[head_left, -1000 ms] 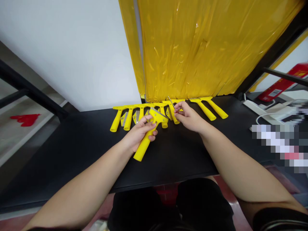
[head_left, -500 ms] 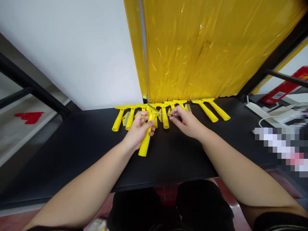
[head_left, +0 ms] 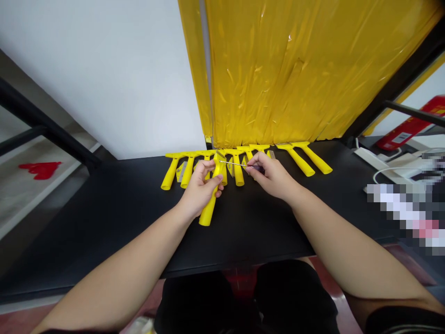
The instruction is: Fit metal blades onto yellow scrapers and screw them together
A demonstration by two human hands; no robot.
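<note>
The left hand (head_left: 200, 186) grasps a yellow scraper (head_left: 209, 206), whose head juts out at that hand's one o'clock and handle end at six, while the right hand (head_left: 268, 173), at the left's three o'clock, grips a screwdriver (head_left: 238, 164) whose shaft points to nine o'clock, tip at the scraper's head.

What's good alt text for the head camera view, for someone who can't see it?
The left hand grips a yellow scraper by its handle while the right hand holds a thin screwdriver, its tip at the scraper's head. More yellow scrapers lie in a row behind on a black table.
</note>
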